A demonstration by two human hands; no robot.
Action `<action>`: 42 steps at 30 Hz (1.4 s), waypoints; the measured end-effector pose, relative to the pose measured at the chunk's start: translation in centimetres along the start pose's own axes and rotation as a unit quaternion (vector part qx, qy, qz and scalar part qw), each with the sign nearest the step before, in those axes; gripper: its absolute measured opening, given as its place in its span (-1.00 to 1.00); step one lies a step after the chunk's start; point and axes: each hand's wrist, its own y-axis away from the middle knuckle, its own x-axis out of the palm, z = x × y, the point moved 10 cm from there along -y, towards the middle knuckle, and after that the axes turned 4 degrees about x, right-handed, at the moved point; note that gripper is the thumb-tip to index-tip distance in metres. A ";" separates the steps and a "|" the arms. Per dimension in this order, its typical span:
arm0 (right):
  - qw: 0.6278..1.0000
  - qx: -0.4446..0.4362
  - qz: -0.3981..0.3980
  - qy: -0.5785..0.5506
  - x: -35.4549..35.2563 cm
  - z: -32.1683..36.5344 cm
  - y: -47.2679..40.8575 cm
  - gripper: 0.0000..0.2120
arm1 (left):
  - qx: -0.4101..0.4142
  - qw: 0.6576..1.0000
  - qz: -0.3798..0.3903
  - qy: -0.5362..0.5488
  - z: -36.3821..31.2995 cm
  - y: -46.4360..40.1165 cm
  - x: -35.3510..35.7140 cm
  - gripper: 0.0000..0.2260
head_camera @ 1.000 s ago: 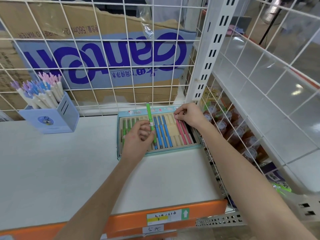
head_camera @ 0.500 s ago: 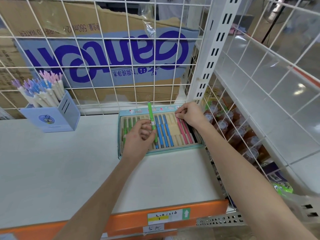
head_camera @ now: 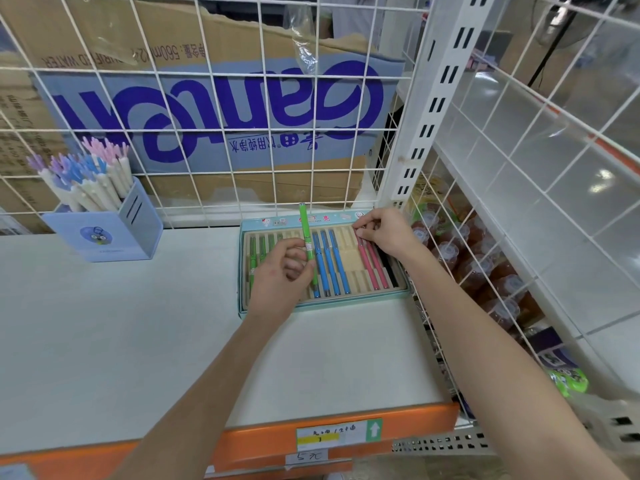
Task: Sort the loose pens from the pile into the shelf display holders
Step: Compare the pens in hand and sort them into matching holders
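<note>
Since my left hand (head_camera: 282, 271) pinches the slim green plastic pen (head_camera: 308, 247) upright over the slotted cardboard pen tray (head_camera: 325, 304), I'd lay it flat beside the greens; my right hand (head_camera: 384, 230) pinches a pink pen (head_camera: 367, 263) top.

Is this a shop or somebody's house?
Probably a shop: a handwritten price label on the orange shelf edge, pens in a display tray, and bottled drinks stocked next door.
</note>
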 end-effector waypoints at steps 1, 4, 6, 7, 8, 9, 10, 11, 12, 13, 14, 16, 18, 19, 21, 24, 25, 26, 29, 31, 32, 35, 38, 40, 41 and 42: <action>1.000 0.001 -0.001 0.002 0.0 0.0 0.0 -0.86 | 0.000 1.000 0.001 0.000 0.0 0.0 0.0 -0.75; 1.000 0.003 0.003 0.009 0.0 0.0 -0.1 -0.86 | -0.004 1.000 0.003 0.001 0.0 0.0 0.0 -0.75; 1.000 0.003 0.009 0.014 0.0 0.0 -0.1 -0.86 | -0.004 1.000 0.004 0.004 -0.1 0.1 -0.1 -0.75; 1.000 0.003 0.011 0.015 0.0 0.0 -0.2 -0.86 | -0.004 1.000 0.004 0.004 -0.1 0.1 -0.1 -0.75; 1.000 0.005 0.011 0.016 0.0 0.0 -0.2 -0.87 | -0.005 1.000 0.005 0.004 -0.2 0.1 -0.1 -0.75; 1.000 0.006 0.011 0.017 -0.1 0.0 -0.1 -0.87 | -0.006 1.000 0.006 0.006 -0.2 0.1 -0.1 -0.75; 1.000 0.007 0.012 0.017 -0.1 0.0 -0.1 -0.87 | -0.007 1.000 0.006 0.007 -0.2 0.1 -0.1 -0.75; 1.000 0.009 0.013 0.017 -0.1 -0.1 -0.1 -0.87 | -0.006 1.000 0.006 0.007 -0.3 0.1 -0.1 -0.75; 1.000 0.011 0.013 0.016 0.0 -0.1 0.0 -0.87 | -0.004 1.000 0.006 0.006 -0.3 0.1 -0.1 -0.75; 1.000 0.011 0.014 0.016 0.0 -0.1 0.0 -0.87 | -0.001 1.000 0.007 0.004 -0.4 0.1 -0.1 -0.75; 1.000 0.012 0.014 0.014 0.0 -0.1 0.0 -0.87 | 0.000 1.000 0.008 0.002 -0.4 0.1 -0.1 -0.75; 1.000 0.012 0.015 0.012 0.0 0.0 0.1 -0.87 | 0.000 1.000 0.008 0.002 -0.3 0.1 -0.1 -0.75; 1.000 0.010 0.012 0.012 0.0 0.1 0.1 -0.87 | 0.000 1.000 0.006 0.004 -0.3 0.1 -0.1 -0.75; 1.000 0.010 0.012 0.013 -0.1 0.1 0.1 -0.87 | 0.001 1.000 0.006 0.004 -0.3 0.1 -0.1 -0.75; 1.000 0.008 0.010 0.020 0.0 0.3 0.2 -0.86 | 0.000 1.000 0.006 0.004 -0.2 0.1 -0.1 -0.75; 0.999 -0.013 -0.031 0.018 -0.5 1.4 0.7 -0.83 | 0.001 1.000 0.007 0.005 -0.3 0.1 -0.1 -0.75; 0.999 -0.025 -0.045 0.000 -0.5 2.2 1.1 -0.84 | 0.001 1.000 0.006 0.007 -0.3 0.2 -0.2 -0.75; 0.998 -0.043 -0.046 -0.028 -0.3 3.3 1.6 -0.85 | 0.001 1.000 0.004 0.008 -0.3 0.2 -0.2 -0.75; 0.988 -0.104 0.000 -0.116 1.2 7.2 3.2 -0.83 | -0.006 1.000 -0.001 0.009 -0.2 0.2 -0.1 -0.76; 0.982 -0.113 0.023 -0.153 2.0 8.8 3.6 -0.81 | -0.008 1.000 -0.005 0.013 -0.2 0.2 -0.1 -0.75; 0.980 -0.113 0.027 -0.164 2.2 9.3 3.6 -0.79 | -0.007 1.000 -0.009 0.015 -0.3 0.2 -0.1 -0.75; 0.979 -0.120 0.042 -0.161 2.9 10.5 3.4 -0.75 | 0.004 1.000 -0.010 0.010 -0.5 0.3 -0.1 -0.73; 0.979 -0.127 0.057 -0.146 3.4 11.1 3.3 -0.80 | 0.008 1.000 -0.008 0.018 -0.7 0.3 -0.1 -0.70; 0.978 -0.117 0.064 -0.158 3.3 11.2 3.0 -0.79 | 0.018 0.999 -0.025 0.028 -0.9 0.5 -0.6 -0.68; 0.978 -0.110 0.067 -0.162 3.3 11.2 2.8 -0.79 | 0.031 0.999 -0.034 0.024 -0.9 0.6 -1.0 -0.67; 0.978 -0.104 0.071 -0.164 3.3 11.3 2.6 -0.78 | 0.046 0.998 -0.039 0.003 -0.9 0.9 -1.4 -0.67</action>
